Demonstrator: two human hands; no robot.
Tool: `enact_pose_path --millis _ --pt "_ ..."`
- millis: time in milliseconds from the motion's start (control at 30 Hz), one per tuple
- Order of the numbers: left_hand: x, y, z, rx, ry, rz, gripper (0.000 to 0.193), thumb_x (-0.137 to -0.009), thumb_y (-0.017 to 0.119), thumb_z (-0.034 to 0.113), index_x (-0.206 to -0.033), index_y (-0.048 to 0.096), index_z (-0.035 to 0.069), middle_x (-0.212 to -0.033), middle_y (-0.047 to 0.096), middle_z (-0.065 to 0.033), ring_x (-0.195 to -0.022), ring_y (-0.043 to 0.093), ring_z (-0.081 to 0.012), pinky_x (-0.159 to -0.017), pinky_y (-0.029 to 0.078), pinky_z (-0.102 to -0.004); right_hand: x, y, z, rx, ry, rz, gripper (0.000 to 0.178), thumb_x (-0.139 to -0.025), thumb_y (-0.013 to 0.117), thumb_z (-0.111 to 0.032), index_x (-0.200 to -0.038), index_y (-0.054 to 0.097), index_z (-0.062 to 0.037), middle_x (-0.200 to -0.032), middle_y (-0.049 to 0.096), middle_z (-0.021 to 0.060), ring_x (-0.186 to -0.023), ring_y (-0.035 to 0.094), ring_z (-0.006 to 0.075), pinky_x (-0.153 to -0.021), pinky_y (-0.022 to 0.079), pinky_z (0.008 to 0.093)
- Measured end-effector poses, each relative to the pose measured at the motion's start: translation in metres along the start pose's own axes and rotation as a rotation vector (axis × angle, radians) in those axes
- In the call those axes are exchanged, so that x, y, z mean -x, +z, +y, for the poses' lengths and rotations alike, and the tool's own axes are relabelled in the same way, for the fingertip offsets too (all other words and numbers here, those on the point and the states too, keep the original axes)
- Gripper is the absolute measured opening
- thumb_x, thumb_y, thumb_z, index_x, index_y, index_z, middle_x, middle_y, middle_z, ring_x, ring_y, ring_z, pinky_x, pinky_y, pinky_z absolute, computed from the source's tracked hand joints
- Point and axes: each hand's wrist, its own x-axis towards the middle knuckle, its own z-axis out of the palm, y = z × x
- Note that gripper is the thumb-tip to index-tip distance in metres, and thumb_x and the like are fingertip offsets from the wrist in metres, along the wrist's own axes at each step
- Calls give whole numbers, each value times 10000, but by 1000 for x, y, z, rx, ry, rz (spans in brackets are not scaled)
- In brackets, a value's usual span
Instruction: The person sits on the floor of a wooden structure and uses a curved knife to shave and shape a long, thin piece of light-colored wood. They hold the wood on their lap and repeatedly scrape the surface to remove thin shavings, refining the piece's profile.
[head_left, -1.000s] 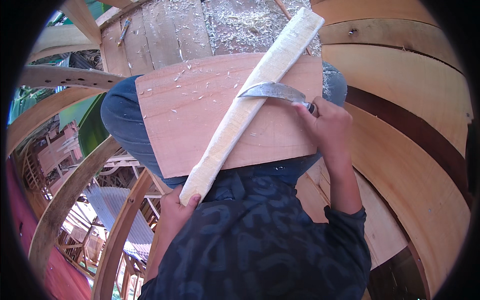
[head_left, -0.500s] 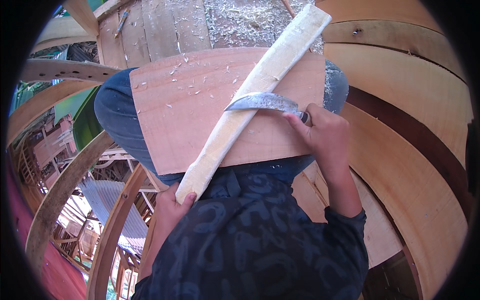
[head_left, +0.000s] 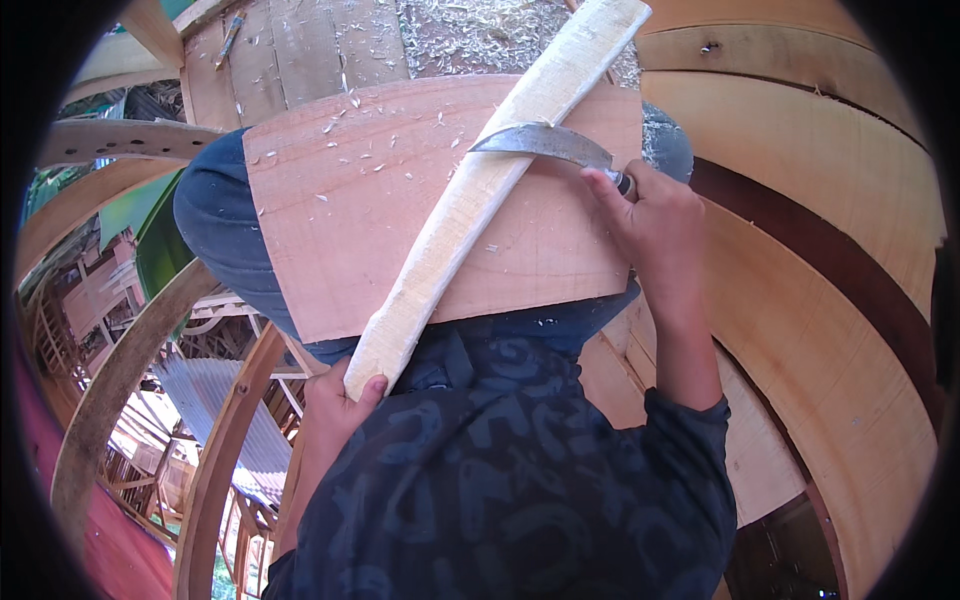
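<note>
A long, pale piece of wood point(head_left: 465, 215) lies slantwise across a reddish wooden board point(head_left: 345, 225) on my lap. My left hand point(head_left: 345, 400) grips its near end, the thumb on top. In my right hand point(head_left: 650, 215) is the handle of a curved knife point(head_left: 545, 143), at the right side of the board. Its blade crosses the upper half of the pale piece, touching or just above the surface; I cannot tell which. Small shavings are scattered over the board.
Curved planks point(head_left: 800, 180) rise along the right side. Plank flooring point(head_left: 310, 50) strewn with wood shavings point(head_left: 480, 35) stretches ahead, with a small brush-like stick point(head_left: 230, 40) at far left. Upright curved timbers point(head_left: 125, 350) stand left, with corrugated sheet point(head_left: 225, 420) beyond them.
My right hand and the knife have moved farther up the pale wood, away from me. My left hand keeps its hold on the near end. The view has shifted slightly.
</note>
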Motion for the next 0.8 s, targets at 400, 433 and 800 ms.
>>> enact_pose_path --millis 400,433,800 --pt "-4 -10 1 -24 -29 -102 487 -851 656 410 -957 655 -65 -724 674 -194 -718 701 -274 -660 511 -356 11 -13 -29 34 -245 -150 606 -796 651 -602 -542 517 -69 -499 545 101 -442 567 277 -420 434 360" --pt "-3 -10 0 -18 -22 -89 489 -850 657 411 -956 655 -66 -725 675 -194 -721 702 -273 -660 512 -356 13 -12 -33 -28 -255 -200 594 -801 652 -592 -554 535 -65 -504 554 114 -444 569 288 -425 437 370" --pt "-5 -8 -2 -25 -2 -86 523 -855 635 446 -963 660 -65 -739 684 -190 -707 699 -260 -655 512 -350 1 -10 -3 22 -111 -66 608 -792 647 -608 -549 535 -63 -496 538 113 -457 576 287 -438 437 377"
